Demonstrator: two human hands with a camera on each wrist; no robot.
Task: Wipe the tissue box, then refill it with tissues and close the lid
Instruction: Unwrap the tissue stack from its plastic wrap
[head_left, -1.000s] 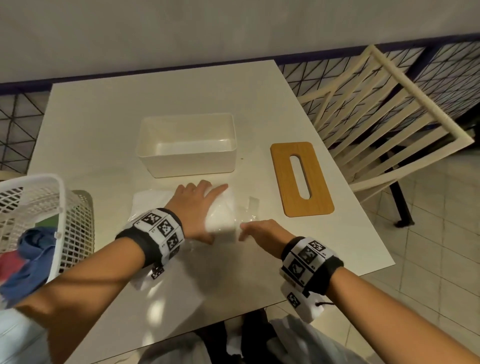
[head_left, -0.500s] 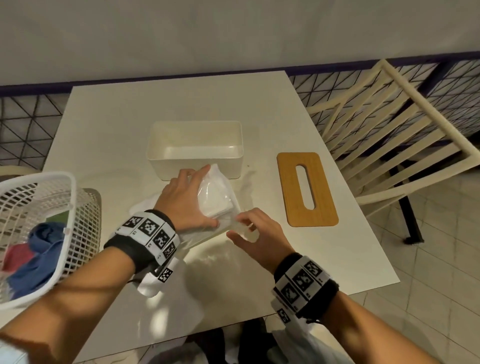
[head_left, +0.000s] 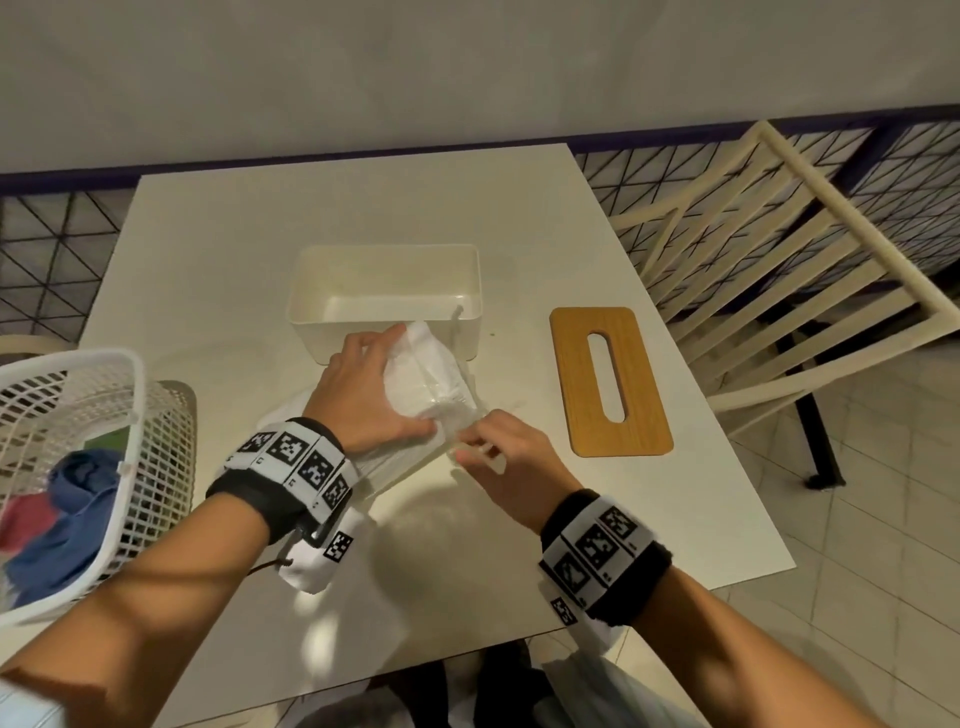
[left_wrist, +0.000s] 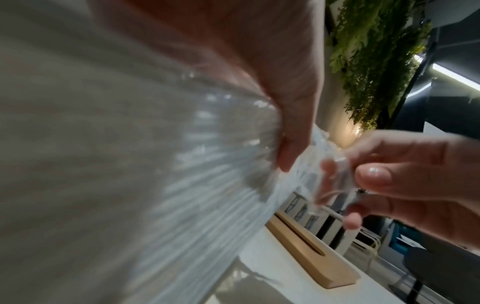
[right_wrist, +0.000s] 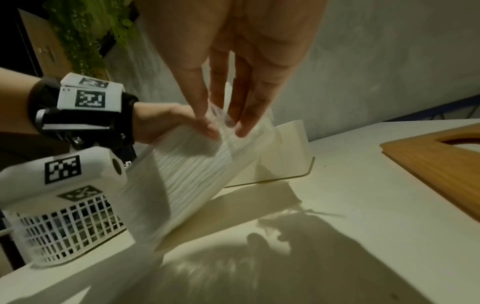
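With the open tissue box (head_left: 384, 301) standing on the table (head_left: 519, 218) behind, the left hand (head_left: 363, 395) grips the tilted tissue pack (head_left: 426, 384) while the right hand (head_left: 498, 457) pinches its clear wrapper (left_wrist: 335, 176), apparently to peel it off before loading.

Tissue box (head_left: 384, 299) cream-white, plain. Lid (head_left: 610, 382) honey-brown wood grain. Tissue pack (head_left: 431, 387) white under clear glossy wrap, fine parallel lines along edge. Table (head_left: 260, 249) off-white. Basket (head_left: 98, 441) white grid mesh; cloths (head_left: 67, 519) inside blue and red. Wristbands (head_left: 291, 467) black with white black-pixel marker squares. Chair (head_left: 795, 260) cream slats. Floor (head_left: 883, 519) pale tiles.
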